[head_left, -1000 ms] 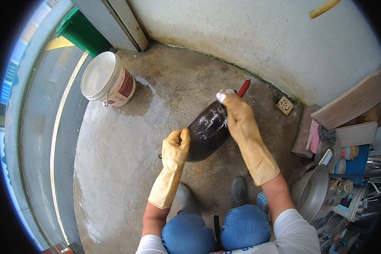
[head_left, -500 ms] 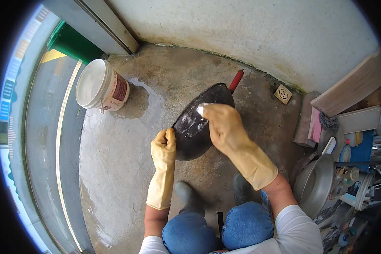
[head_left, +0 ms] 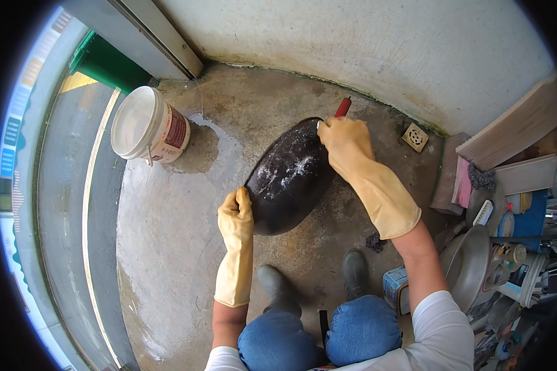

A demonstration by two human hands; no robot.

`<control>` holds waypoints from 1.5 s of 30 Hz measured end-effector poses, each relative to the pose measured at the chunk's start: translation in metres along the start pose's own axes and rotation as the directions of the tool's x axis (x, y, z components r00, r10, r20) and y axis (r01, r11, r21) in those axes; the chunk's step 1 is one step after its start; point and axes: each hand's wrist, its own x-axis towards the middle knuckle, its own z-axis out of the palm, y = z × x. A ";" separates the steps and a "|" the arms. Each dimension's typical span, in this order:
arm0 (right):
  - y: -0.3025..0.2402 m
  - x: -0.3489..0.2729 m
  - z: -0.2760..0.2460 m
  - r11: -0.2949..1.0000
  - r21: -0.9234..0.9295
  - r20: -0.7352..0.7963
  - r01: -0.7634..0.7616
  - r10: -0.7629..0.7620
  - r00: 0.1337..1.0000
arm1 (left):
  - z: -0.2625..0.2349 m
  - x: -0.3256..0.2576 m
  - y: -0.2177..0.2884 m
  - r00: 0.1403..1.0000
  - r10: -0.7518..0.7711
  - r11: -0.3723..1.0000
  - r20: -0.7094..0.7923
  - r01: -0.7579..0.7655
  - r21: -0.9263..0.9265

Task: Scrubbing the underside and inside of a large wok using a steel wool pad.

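Note:
A dark wok (head_left: 284,204) with a red handle (head_left: 343,107) is tilted over the floor in front of my knees, white residue streaked across its inside. My left hand (head_left: 236,213), in a long yellow rubber glove, pinches the wok's near left rim between thumb and fingers. My right hand (head_left: 348,139), gloved the same way, is closed at the far right rim by the base of the handle. A bit of something white pokes out at its fingertips; the rest is hidden in the fist.
A white bucket (head_left: 178,133) stands on the wet concrete at left, near a green bin (head_left: 108,62). A drain cover (head_left: 414,137) lies by the wall. Right, a blue container (head_left: 396,285), dark scrubber (head_left: 375,242), metal basin (head_left: 473,263), brush (head_left: 483,213) and boards (head_left: 507,127) crowd the side.
My right hand has moved from the wok's middle up and right to the rim by the handle, uncovering the white streaks. My left hand keeps its hold, shifted slightly left.

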 end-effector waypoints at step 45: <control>-0.065 -0.052 -0.007 0.850 0.407 -0.598 0.334 -0.029 0.801 | -0.003 -0.019 0.017 0.992 -0.045 0.998 0.118 0.050 -0.035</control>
